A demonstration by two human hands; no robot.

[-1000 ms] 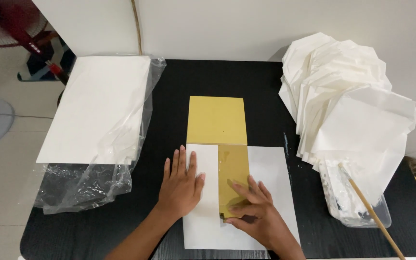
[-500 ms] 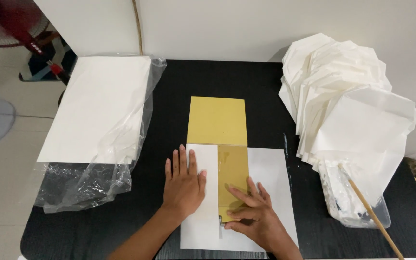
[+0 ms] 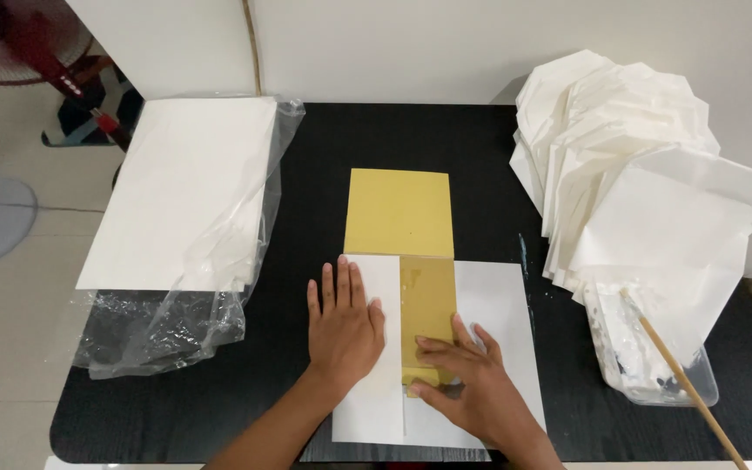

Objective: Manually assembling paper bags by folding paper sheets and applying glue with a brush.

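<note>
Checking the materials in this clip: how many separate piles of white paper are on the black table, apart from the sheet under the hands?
2. A flat stack lies on clear plastic at the left; a fanned pile of folded sheets is at the right. Sheets underneath are hidden.

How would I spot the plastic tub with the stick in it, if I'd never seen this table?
Start at the black table and go to its right edge, below the fanned heap of folded white paper. There sits a clear plastic tub smeared white inside. A thin wooden stick leans out of it, and nothing else here is see-through and rigid.
</note>
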